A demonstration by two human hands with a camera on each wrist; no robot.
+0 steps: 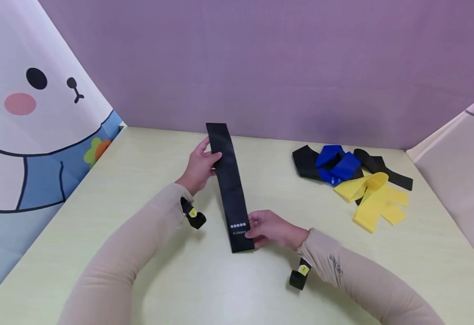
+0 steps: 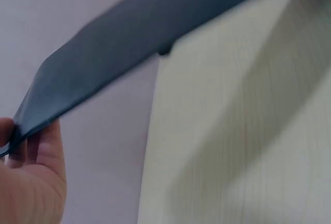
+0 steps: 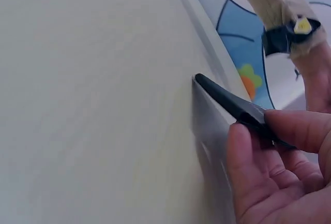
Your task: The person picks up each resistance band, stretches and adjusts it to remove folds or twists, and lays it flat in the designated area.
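Observation:
A black resistance band [image 1: 230, 180] with white dots and lettering near its lower end is held lengthwise above the table. My left hand [image 1: 199, 167] pinches it near the far end, thumb on top, fingers beneath. At the near end, my right hand [image 1: 270, 229] grips the right edge, thumb across the printed face. In the left wrist view the band [image 2: 119, 38] stretches away from the left hand [image 2: 36, 182]. The right wrist view shows the band's folded end [image 3: 232, 102] between thumb and fingers of the right hand [image 3: 289, 172].
Loosely piled at the table's back right are a blue band [image 1: 330, 158], a yellow band [image 1: 371, 198] and black bands [image 1: 306, 162]. A purple backdrop [image 1: 261, 67] stands along the pale table's [image 1: 220, 289] far edge. Cartoon-printed cloth [image 1: 46, 135] hangs at the left.

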